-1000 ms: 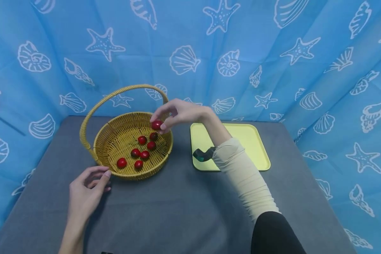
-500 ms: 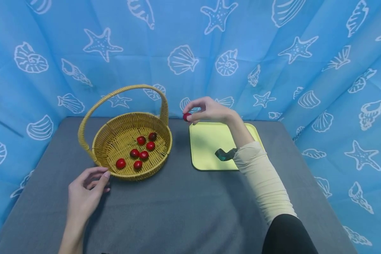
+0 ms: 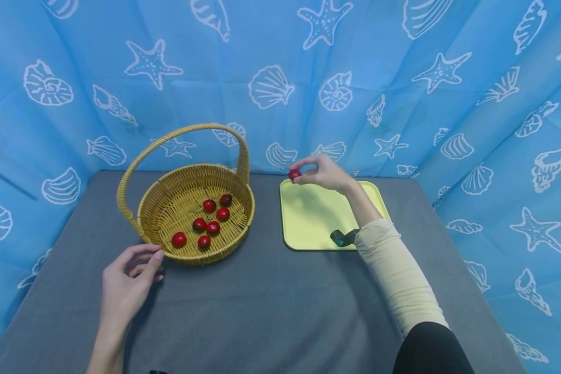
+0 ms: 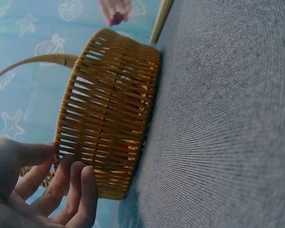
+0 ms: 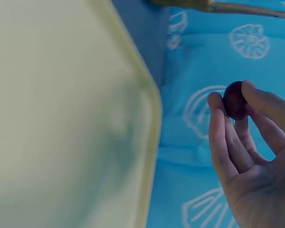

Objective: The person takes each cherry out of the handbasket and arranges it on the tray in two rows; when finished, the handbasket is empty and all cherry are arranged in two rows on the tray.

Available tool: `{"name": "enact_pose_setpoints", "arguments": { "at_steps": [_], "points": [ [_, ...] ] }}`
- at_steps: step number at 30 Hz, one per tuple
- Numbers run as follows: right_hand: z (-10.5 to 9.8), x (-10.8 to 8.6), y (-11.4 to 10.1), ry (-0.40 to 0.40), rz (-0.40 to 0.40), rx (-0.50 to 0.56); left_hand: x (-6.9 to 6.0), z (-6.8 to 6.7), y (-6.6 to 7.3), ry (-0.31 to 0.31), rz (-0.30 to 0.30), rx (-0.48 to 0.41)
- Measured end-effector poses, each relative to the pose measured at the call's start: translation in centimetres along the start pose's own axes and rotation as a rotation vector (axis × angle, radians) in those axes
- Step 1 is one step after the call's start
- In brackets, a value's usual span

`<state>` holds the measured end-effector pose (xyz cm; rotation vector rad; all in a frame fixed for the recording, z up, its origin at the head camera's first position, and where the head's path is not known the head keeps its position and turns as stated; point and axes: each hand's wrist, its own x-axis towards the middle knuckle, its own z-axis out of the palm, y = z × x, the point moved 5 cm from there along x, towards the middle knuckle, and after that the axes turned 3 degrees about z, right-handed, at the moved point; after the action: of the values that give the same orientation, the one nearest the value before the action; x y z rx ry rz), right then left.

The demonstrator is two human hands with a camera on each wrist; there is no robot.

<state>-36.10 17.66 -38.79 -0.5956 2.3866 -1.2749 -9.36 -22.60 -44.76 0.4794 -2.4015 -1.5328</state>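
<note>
Between the thumb and fingertips of my right hand (image 3: 324, 172) is a small, shiny, dark red round fruit (image 5: 235, 100); its exact kind is unclear. That hand holds it above the far left corner of a pale yellow tray (image 3: 308, 228), and the tray's bare surface shows under it. At the left, my left hand (image 3: 132, 275) pinches the near left rim of a woven wicker basket (image 4: 107, 114) with thumb and forefinger. Several similar red fruits (image 3: 179, 239) lie on the basket floor, mostly toward its front and right.
The basket's tall arched handle (image 3: 182, 132) rises over its back left. A grey cloth (image 3: 243, 317) covers the table. Behind hangs a blue curtain (image 3: 224, 104) with white shell prints. A dark strap (image 3: 343, 238) hangs from my right wrist over the tray.
My right hand has carried the red fruit from above the basket rightward to over the tray's far left corner. The left hand stays at the basket rim.
</note>
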Motion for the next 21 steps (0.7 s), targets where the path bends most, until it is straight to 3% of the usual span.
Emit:
{"name": "enact_pose_setpoints", "arguments": {
  "at_steps": [11,21],
  "points": [
    [1.1,0.5,4.0,0.016,0.042,0.005,0.2,0.1,-0.2,-0.005,-0.024,-0.007],
    [2.1,1.0,5.8,-0.016,0.053,-0.065,0.1,0.0,-0.1,-0.006,-0.018,0.004]
  ]
}}
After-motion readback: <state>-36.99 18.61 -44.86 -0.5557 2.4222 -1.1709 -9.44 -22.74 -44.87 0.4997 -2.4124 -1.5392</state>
